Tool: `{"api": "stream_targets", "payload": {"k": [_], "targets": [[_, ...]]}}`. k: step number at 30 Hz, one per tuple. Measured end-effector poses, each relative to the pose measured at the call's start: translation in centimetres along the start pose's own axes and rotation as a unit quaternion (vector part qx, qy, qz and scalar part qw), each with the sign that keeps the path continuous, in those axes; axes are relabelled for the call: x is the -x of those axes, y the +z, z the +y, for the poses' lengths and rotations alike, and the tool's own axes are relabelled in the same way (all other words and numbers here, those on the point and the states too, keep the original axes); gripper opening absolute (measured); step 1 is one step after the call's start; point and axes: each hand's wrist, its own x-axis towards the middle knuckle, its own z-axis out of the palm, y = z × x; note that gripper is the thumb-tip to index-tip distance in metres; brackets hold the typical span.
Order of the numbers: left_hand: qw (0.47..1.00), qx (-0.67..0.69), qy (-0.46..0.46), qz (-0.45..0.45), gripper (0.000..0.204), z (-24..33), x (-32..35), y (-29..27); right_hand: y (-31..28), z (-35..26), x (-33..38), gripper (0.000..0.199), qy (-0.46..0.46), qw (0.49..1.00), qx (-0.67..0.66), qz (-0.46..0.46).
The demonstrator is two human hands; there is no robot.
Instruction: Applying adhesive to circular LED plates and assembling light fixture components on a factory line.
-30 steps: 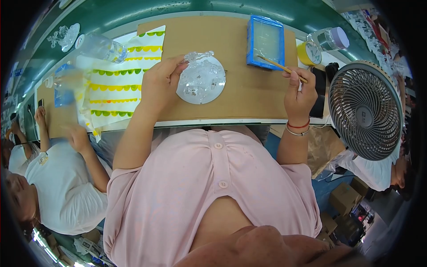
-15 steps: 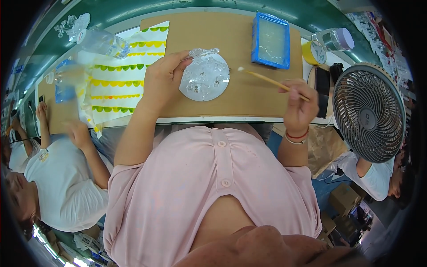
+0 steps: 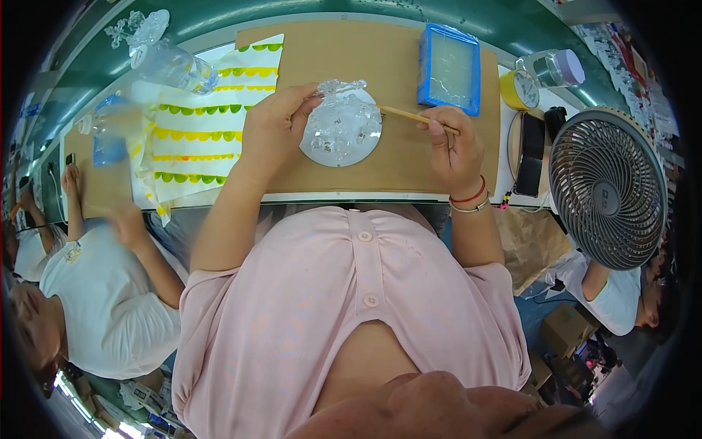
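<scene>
My left hand [image 3: 281, 121] grips the left edge of a clear plastic ornament on a round base [image 3: 340, 132], holding it over the brown cardboard [image 3: 409, 164]. Its upper part has knobbly transparent shapes; finer detail is too small to tell. Between the thumb and fingers of my right hand [image 3: 455, 143] is a thin wooden stick [image 3: 417, 117], like a small brush or swab. The stick points left, and its tip reaches the right rim of the ornament. Whether the tip touches it I cannot tell.
A blue-edged shallow box [image 3: 450, 69] lies at the back right. Beyond it are a lidded bottle [image 3: 552, 67], a yellow roll [image 3: 519, 89], a phone [image 3: 528, 154] and a grey fan [image 3: 607, 186]. A patterned cloth [image 3: 197, 135] and plastic bottle [image 3: 175, 69] lie left, beside a co-worker [image 3: 110, 293].
My right hand has moved left and a little up, bringing the stick's tip from the open space beside the ornament to its rim. My left hand and the ornament have barely shifted.
</scene>
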Motion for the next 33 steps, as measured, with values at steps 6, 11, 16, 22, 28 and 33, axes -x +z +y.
{"api": "stream_targets", "payload": {"k": [6,11,16,22,28,33], "targets": [[1.0,-0.001,-0.002,0.014,0.015,-0.2,0.2,0.0,-1.5,-0.8,0.9,0.004,-0.015,0.998,-0.046,-0.048],[1.0,-0.002,-0.006,0.015,0.015,-0.3,0.2,0.1,-0.8,-0.9,1.0,0.001,0.004,0.999,-0.026,-0.019],[0.999,-0.012,-0.036,-0.008,0.02,-0.4,0.5,0.0,-1.0,-2.2,2.0,0.003,-0.042,0.999,0.0,-0.035],[0.999,0.006,-0.011,0.042,0.015,-0.5,0.5,0.5,-0.7,-3.5,3.2,0.005,-0.045,0.998,-0.033,-0.042],[0.998,0.017,-0.028,0.051,0.015,-0.1,0.8,0.6,-0.6,-3.6,3.6,0.005,-0.029,0.999,0.006,-0.019],[0.998,0.007,-0.031,0.053,0.015,0.1,1.0,0.3,0.4,-4.8,3.6,0.005,-0.052,0.997,-0.025,-0.043]]}}
